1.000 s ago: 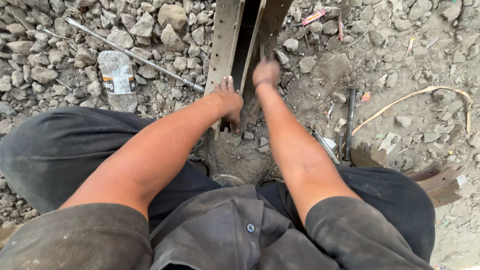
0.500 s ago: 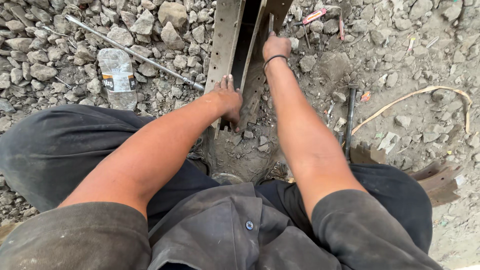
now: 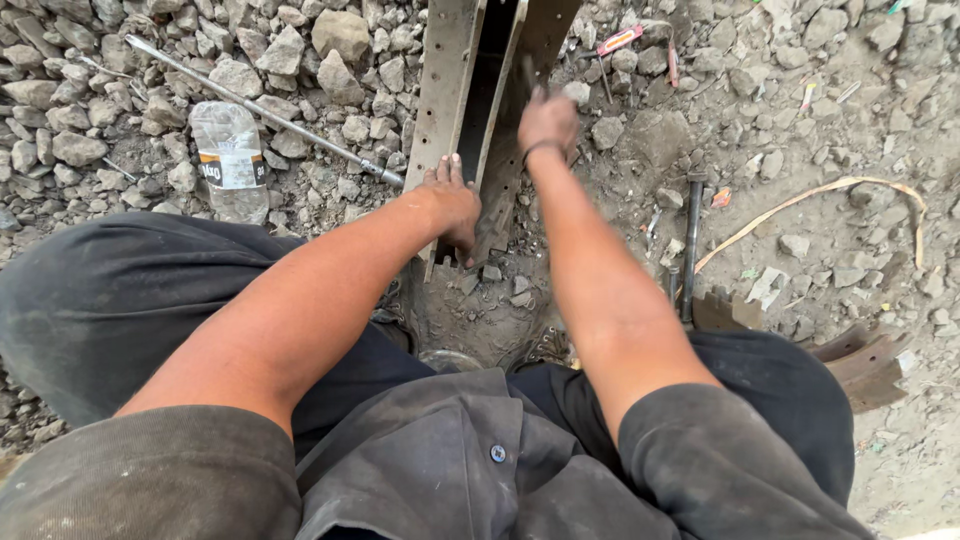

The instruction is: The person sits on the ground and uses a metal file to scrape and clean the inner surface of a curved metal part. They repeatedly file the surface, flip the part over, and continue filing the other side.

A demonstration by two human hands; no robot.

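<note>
We crouch over a rusty steel channel [image 3: 445,90] lying on the gravel ground [image 3: 820,120], its near end between our knees. Our left hand [image 3: 452,205] grips that near end, fingers curled over the edge of the metal. Our right hand [image 3: 547,122] is closed around a thin dark tool [image 3: 530,75], blurred, set in the channel's open slot. The channel is brown, dusty and pitted. A crushed plastic bottle [image 3: 230,160] and a thin metal rod [image 3: 260,112] lie to the left.
</note>
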